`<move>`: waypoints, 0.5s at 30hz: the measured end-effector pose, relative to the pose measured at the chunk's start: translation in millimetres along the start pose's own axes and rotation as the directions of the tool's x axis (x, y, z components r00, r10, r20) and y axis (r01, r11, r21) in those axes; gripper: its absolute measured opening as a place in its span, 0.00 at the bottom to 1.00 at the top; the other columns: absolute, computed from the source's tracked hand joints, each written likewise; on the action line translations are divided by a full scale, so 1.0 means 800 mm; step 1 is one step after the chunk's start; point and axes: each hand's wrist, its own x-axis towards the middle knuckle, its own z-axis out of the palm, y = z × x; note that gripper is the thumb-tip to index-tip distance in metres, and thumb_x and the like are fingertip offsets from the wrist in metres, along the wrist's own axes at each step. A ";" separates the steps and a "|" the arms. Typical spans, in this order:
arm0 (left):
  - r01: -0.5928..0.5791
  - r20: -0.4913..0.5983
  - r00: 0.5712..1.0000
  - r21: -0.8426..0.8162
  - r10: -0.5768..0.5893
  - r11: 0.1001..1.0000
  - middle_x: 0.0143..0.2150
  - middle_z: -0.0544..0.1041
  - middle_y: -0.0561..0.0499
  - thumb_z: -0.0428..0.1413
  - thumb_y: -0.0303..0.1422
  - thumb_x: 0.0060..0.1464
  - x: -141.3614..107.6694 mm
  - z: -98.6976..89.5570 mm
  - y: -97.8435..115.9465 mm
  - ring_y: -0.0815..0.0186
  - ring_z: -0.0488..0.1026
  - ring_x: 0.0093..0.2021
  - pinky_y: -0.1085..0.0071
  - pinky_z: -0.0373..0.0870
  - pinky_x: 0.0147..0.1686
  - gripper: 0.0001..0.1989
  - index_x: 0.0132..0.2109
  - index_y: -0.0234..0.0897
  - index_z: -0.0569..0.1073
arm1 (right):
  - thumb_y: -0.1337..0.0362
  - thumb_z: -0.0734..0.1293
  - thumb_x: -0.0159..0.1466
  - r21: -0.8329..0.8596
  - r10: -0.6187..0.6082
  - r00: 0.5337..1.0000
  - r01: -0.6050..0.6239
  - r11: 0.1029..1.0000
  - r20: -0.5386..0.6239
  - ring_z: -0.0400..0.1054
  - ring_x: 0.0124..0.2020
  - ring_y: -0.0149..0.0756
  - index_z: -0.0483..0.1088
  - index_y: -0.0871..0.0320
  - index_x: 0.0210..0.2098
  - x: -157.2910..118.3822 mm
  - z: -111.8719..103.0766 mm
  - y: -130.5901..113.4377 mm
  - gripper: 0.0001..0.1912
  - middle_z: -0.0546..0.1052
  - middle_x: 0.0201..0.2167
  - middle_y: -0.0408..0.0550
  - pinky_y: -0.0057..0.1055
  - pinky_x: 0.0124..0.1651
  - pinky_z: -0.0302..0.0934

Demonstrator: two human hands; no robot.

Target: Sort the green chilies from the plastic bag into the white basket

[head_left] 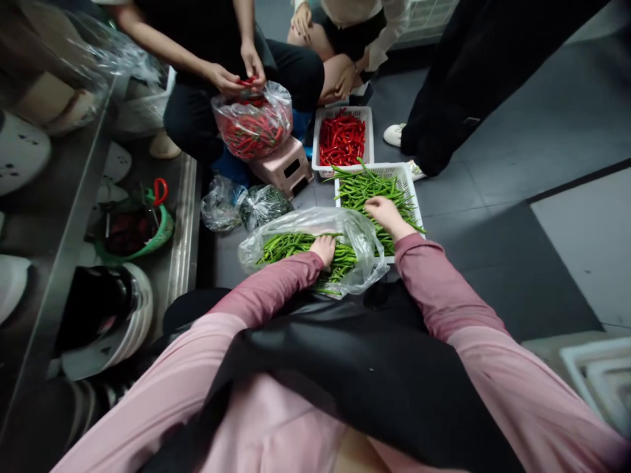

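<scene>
Long green chillies (286, 247) fill a clear plastic bag (362, 230) that lies open in front of my lap. My left hand (324, 250) reaches into this bag, its fingers curled down around some of the chillies. Just beyond, more green chillies (359, 187) are heaped in a white plastic basket (417, 200). Over the near part of that heap is my right hand (383, 211), its fingers drawn together; whatever is between them is too small to make out.
Behind stands a white basket (318, 141) of red chillies (342, 139). A co-worker's hands (239, 73) are at a bag of red chillies (254, 128) on a pink stool (286, 164). Metal shelving (185, 223) runs along the left. Another person's legs (444, 85) stand at right.
</scene>
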 end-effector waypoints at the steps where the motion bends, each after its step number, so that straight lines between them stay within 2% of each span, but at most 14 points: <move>1: 0.042 0.033 0.999 -0.020 -0.042 0.999 0.58 0.62 0.25 0.69 0.25 0.22 0.015 -0.001 -0.004 0.40 0.58 0.58 0.51 0.52 0.57 0.48 0.56 0.23 0.64 | 0.67 0.73 0.47 -0.101 -0.018 0.997 0.025 0.995 0.070 0.70 0.42 0.38 0.72 0.63 0.35 -0.020 0.000 0.002 0.15 0.77 0.34 0.51 0.34 0.50 0.62; 3: 0.100 0.067 0.994 -0.143 -0.091 0.985 0.52 0.69 0.29 0.71 0.24 0.12 0.036 -0.003 -0.015 0.40 0.63 0.54 0.52 0.56 0.54 0.47 0.50 0.27 0.69 | 0.65 0.76 0.40 -0.276 0.003 0.985 0.046 0.960 0.173 0.69 0.45 0.42 0.72 0.63 0.37 -0.060 -0.001 0.014 0.24 0.77 0.37 0.54 0.37 0.52 0.60; 5: 0.129 0.051 0.992 -0.292 -0.119 0.948 0.45 0.73 0.34 0.70 0.23 0.06 0.044 -0.004 -0.025 0.42 0.67 0.51 0.54 0.60 0.52 0.41 0.41 0.31 0.73 | 0.61 0.79 0.35 -0.391 0.070 0.975 0.017 0.920 0.209 0.70 0.44 0.45 0.71 0.63 0.39 -0.094 -0.002 0.031 0.32 0.77 0.38 0.55 0.37 0.49 0.61; 6: 0.130 0.034 0.991 -0.337 -0.126 0.933 0.42 0.74 0.36 0.70 0.22 0.05 0.044 -0.004 -0.027 0.42 0.67 0.50 0.55 0.60 0.52 0.39 0.37 0.32 0.73 | 0.60 0.79 0.33 -0.425 0.098 0.969 0.008 0.905 0.227 0.70 0.42 0.44 0.71 0.62 0.39 -0.107 -0.001 0.039 0.33 0.77 0.36 0.53 0.36 0.47 0.63; 8: 0.124 0.043 0.992 -0.295 -0.117 0.947 0.42 0.75 0.38 0.70 0.23 0.08 0.038 -0.004 -0.027 0.43 0.67 0.51 0.55 0.59 0.53 0.33 0.33 0.34 0.74 | 0.61 0.79 0.33 -0.443 0.122 0.956 0.010 0.897 0.268 0.71 0.35 0.40 0.72 0.59 0.32 -0.124 0.003 0.048 0.27 0.77 0.28 0.48 0.33 0.41 0.64; 11: 0.070 0.184 0.981 -0.056 -0.058 0.996 0.45 0.75 0.38 0.69 0.30 0.22 0.021 -0.009 -0.022 0.45 0.67 0.52 0.57 0.59 0.54 0.27 0.37 0.35 0.75 | 0.63 0.75 0.44 -0.316 0.104 0.962 -0.020 0.949 0.251 0.66 0.23 0.33 0.68 0.58 0.20 -0.129 0.006 0.033 0.11 0.70 0.15 0.42 0.28 0.30 0.61; 13: 0.012 0.236 0.972 0.044 -0.022 0.999 0.46 0.76 0.39 0.66 0.33 0.29 0.010 -0.019 -0.025 0.47 0.70 0.50 0.58 0.61 0.52 0.27 0.43 0.35 0.75 | 0.64 0.71 0.49 -0.105 0.106 0.976 -0.087 0.991 0.191 0.61 0.18 0.29 0.67 0.59 0.19 -0.124 0.000 0.002 0.10 0.65 0.11 0.40 0.27 0.24 0.58; 15: -0.013 0.220 0.976 0.084 -0.006 0.996 0.46 0.76 0.40 0.63 0.36 0.33 -0.003 -0.035 -0.037 0.49 0.71 0.48 0.60 0.64 0.50 0.29 0.48 0.37 0.74 | 0.66 0.71 0.50 0.136 0.112 0.976 -0.138 0.981 0.186 0.58 0.16 0.27 0.66 0.60 0.21 -0.118 -0.007 -0.040 0.09 0.65 0.12 0.39 0.26 0.21 0.56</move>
